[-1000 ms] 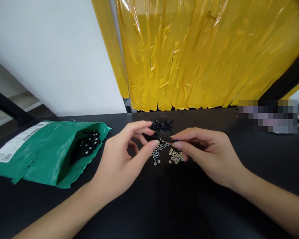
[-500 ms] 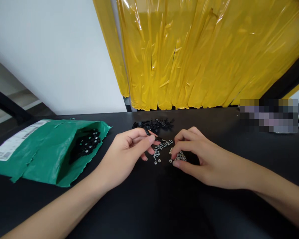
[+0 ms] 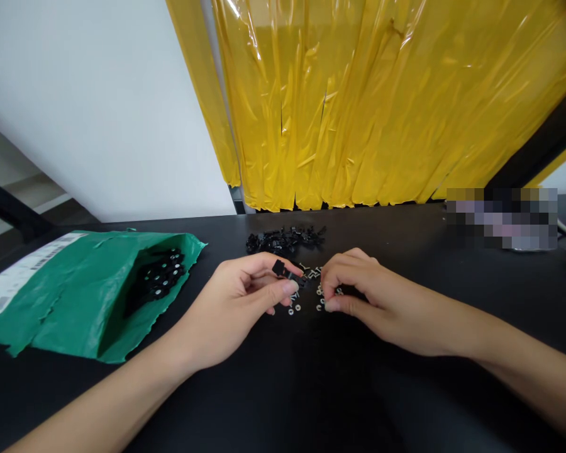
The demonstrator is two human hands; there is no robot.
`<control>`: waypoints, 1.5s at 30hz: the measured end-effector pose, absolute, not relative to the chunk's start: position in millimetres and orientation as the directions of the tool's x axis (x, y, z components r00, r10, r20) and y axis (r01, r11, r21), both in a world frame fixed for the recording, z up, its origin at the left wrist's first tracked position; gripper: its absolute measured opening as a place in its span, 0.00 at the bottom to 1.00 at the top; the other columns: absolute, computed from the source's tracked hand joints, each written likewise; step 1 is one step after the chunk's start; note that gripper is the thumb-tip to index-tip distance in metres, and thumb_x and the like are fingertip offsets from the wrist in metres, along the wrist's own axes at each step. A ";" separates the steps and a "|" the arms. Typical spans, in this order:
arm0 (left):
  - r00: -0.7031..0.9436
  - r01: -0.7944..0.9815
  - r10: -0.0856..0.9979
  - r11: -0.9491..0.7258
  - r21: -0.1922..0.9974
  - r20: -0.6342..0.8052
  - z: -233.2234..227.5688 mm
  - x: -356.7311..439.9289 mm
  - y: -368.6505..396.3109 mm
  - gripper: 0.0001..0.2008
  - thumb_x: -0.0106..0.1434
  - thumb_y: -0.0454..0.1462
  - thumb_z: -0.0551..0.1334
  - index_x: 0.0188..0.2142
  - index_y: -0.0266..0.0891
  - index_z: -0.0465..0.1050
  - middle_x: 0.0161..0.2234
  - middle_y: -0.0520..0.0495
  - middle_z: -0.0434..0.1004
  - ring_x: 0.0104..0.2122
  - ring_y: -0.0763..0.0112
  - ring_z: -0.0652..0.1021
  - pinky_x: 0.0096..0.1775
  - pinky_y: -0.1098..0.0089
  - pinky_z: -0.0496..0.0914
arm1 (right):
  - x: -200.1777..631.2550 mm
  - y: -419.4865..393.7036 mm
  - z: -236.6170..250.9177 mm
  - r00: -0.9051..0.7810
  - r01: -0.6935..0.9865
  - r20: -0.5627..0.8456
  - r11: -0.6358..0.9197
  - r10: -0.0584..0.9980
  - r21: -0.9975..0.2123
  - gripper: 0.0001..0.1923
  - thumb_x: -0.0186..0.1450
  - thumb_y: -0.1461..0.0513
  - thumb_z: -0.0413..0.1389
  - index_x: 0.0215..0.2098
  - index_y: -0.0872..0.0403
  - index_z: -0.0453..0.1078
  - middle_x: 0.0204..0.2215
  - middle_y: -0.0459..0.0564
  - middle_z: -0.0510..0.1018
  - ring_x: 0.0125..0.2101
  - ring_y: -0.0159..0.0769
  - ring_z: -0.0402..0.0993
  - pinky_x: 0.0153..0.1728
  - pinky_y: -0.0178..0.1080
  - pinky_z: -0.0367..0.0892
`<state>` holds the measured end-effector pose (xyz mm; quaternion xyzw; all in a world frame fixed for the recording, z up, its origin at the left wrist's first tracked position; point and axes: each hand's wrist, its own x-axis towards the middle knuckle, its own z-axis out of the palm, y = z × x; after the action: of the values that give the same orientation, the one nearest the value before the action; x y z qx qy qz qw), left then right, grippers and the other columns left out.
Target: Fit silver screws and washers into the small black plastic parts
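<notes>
My left hand (image 3: 236,296) has a tight grip on a small black part (image 3: 283,271); my right hand (image 3: 358,289) pinches among the little nuts (image 3: 321,301) on the desk (image 3: 311,390); I cannot tell if it holds one.

On the table (image 3: 283,390) a torn bag (image 3: 75,296) lies at the left with small parts (image 3: 158,280) inside its open mouth. Right of it, near the middle, a heap of clips (image 3: 285,239) sits toward the back edge — in front of that heap lie screws (image 3: 311,272) and washers (image 3: 293,309), between the left hand (image 3: 236,308) and the right hand (image 3: 363,296). A plastic curtain (image 3: 368,107) hangs behind the table.
</notes>
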<state>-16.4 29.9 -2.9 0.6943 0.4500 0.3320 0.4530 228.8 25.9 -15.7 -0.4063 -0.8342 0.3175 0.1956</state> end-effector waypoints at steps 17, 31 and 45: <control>0.392 0.426 0.899 -0.367 0.827 0.197 -11.7 -15.1 19.9 0.03 0.64 0.38 0.70 0.37 0.44 0.84 0.36 0.50 0.86 0.28 0.72 0.76 0.30 0.71 0.70 | 214.1 20.4 -13.4 -0.465 -0.038 -0.006 -0.027 0.886 -0.999 0.13 0.64 0.61 0.69 0.46 0.51 0.78 0.33 0.43 0.81 0.30 0.28 0.78 0.38 0.34 0.75; 0.455 0.332 0.856 -0.419 0.845 0.246 -13.0 -12.8 18.0 0.04 0.67 0.35 0.68 0.37 0.43 0.84 0.34 0.51 0.85 0.30 0.72 0.81 0.32 0.73 0.74 | 209.0 19.4 -12.8 -0.450 0.071 -0.093 -0.069 0.888 -0.995 0.08 0.62 0.59 0.70 0.37 0.54 0.81 0.28 0.44 0.80 0.26 0.27 0.73 0.30 0.32 0.71; 0.446 0.310 0.878 -0.332 0.891 0.172 -10.8 -10.1 13.2 0.09 0.67 0.34 0.68 0.45 0.45 0.85 0.25 0.54 0.83 0.23 0.76 0.78 0.25 0.78 0.70 | 208.7 19.5 -13.7 -0.428 0.058 -0.092 -0.075 0.899 -0.996 0.10 0.61 0.57 0.70 0.37 0.54 0.81 0.28 0.46 0.81 0.26 0.28 0.74 0.29 0.32 0.73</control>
<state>-10.1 13.2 -10.8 0.7413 0.4007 0.3411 0.4165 208.7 19.5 -13.7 -0.4083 -0.5861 0.6088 0.3453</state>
